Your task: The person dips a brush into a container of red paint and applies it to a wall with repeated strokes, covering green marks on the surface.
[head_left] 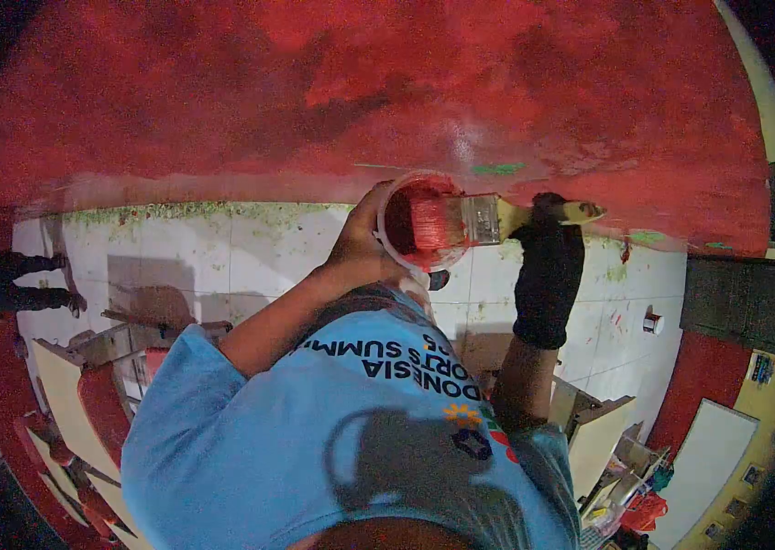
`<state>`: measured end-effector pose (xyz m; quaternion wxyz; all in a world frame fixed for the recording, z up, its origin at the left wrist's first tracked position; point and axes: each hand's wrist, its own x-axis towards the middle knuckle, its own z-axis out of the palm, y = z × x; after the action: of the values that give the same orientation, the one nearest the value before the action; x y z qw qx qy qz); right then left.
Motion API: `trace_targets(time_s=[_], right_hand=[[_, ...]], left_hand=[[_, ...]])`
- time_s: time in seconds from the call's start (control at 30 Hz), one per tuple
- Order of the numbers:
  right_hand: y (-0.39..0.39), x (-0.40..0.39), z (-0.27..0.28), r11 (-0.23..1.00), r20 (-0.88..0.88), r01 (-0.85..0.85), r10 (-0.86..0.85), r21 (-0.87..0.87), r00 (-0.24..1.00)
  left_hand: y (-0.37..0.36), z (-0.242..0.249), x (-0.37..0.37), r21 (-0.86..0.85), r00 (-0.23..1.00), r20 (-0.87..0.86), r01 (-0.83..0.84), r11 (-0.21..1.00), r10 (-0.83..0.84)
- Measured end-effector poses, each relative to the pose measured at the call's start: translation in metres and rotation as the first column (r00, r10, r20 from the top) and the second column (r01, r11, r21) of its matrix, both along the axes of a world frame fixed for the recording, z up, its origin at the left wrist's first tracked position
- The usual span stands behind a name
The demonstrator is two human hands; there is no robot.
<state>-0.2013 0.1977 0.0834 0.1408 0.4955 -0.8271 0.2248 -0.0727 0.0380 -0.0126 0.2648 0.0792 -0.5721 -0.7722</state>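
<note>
My bare left hand (362, 243) is wrapped round the side of a clear plastic paint cup (391, 253) with dark red paint inside. In my right hand (548, 234), covered by a black glove, is a wide paintbrush (482, 220) held by its pale handle. The brush lies level, its red-coated bristles over the mouth of the cup and its metal band across the rim. Right ahead of both hands rises a wall (314, 101) coated in uneven red, wet and shiny in places, with small green patches near its lower part.
White floor tiles (296, 247) carry green flecks along the wall's foot. A small can (652, 321) stands on the floor at right. Wooden desks (80, 399) are behind me on the left. Another person's legs (34, 280) show at far left. A whiteboard (703, 472) is at lower right.
</note>
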Motion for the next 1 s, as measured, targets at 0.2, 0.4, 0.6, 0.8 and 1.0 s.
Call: trace_targets(time_s=[0.2,0.4,0.6,0.8,1.0], right_hand=[[0.004,0.01,0.002,0.98,0.215,0.089,-0.128,0.18,0.968],[0.008,0.018,0.009,0.964,0.138,0.147,-0.181,0.221,0.974],[-0.026,0.057,0.038,0.953,0.493,0.148,0.001,-0.264,0.87],[-0.042,0.059,0.026,0.97,0.435,0.038,0.072,-0.239,0.898],[-0.045,0.056,0.02,0.979,0.418,0.007,0.081,-0.204,0.905]], left_hand=[[0.001,-0.002,0.002,-0.047,0.999,0.036,-0.031,0.998,0.032],[0.002,0.001,0.006,-0.065,0.998,0.042,-0.039,0.997,0.042],[0.008,0.002,0.007,-0.123,0.998,0.022,-0.064,0.99,0.067],[0.007,0.01,0.014,-0.014,1.0,-0.018,-0.013,1.0,0.013],[0.009,0.001,0.018,-0.059,0.999,0.037,-0.037,0.998,0.039]])
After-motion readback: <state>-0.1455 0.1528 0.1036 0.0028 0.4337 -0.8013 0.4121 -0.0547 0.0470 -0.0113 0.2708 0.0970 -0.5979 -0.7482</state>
